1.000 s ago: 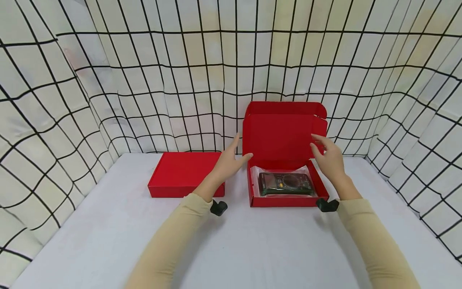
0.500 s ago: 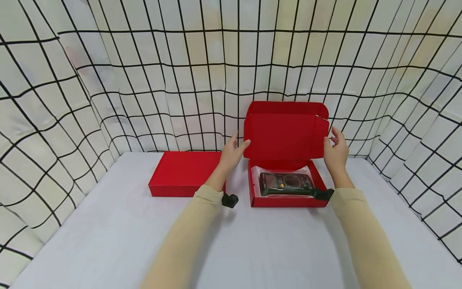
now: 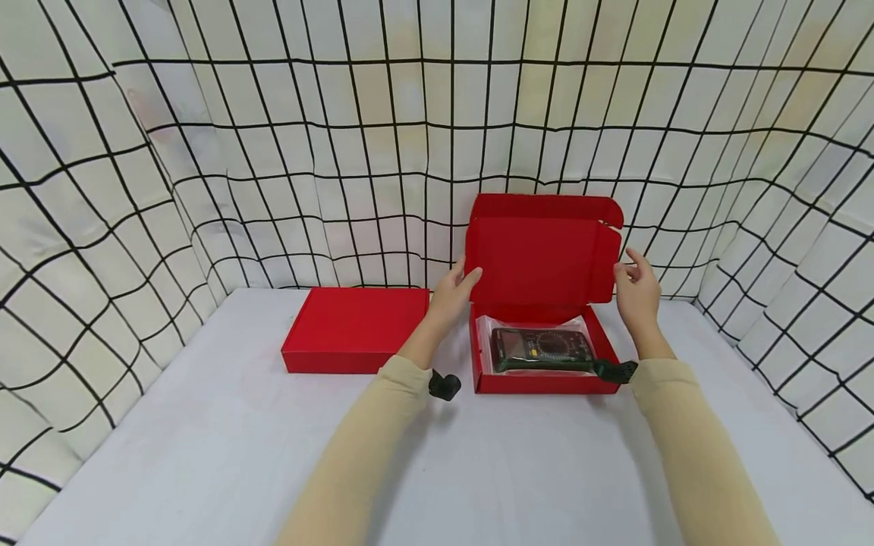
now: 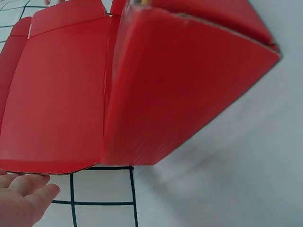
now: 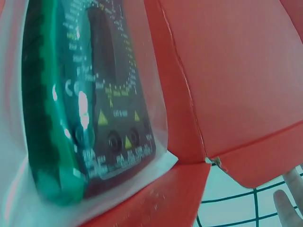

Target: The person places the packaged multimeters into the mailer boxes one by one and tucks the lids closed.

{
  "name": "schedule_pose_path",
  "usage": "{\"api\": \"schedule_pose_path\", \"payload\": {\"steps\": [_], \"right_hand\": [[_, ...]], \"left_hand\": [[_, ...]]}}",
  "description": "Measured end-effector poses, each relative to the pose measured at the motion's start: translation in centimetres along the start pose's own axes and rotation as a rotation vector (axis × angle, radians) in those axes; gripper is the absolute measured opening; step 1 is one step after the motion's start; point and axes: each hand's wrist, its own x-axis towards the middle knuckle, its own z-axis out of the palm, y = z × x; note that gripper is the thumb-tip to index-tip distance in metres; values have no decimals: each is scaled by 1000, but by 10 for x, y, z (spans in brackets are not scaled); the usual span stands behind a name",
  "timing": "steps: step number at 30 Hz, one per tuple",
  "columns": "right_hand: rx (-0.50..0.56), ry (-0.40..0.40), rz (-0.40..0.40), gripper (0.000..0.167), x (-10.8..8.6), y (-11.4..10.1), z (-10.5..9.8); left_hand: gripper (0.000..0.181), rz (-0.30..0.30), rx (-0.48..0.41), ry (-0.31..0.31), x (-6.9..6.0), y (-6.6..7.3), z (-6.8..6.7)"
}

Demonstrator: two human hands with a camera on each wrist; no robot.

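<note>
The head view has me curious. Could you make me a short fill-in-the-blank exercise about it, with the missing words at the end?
1. The closed box and the open box share one colour: ____.
2. In the head view, the closed box lies to the ____ of the open box.
3. The multimeter lies inside the ____ box.
4. Raised between the left hand and the right hand is the open box's ____.

Missing words: red; left; open; lid.

Between the hands (image 3: 451,297) (image 3: 639,302), the open box (image 3: 526,385) is made of smooth, faintly glossy cardboard; the multimeter (image 3: 542,349) is cased in plastic, sleeved in shiny clear film (image 5: 12,118). Beyond the hands, matt, wrinkled cloth (image 3: 382,155) is hung.
</note>
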Motion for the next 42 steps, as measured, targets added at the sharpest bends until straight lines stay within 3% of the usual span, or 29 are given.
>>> {"api": "schedule_pose_path", "payload": {"steps": [12, 24, 32, 42], "right_hand": [[-18, -79, -61, 49, -4, -1, -5], [25, -116, -68, 53, -12, 1, -8], [27, -142, -58, 54, -19, 0, -9], [152, -178, -7, 54, -27, 1, -11]], "left_hand": [[63, 69, -56, 10, -8, -7, 2], [59, 93, -52, 34, -17, -9, 6], [59, 104, -33, 12, -22, -11, 4], [57, 127, -36, -19, -30, -13, 4]]}}
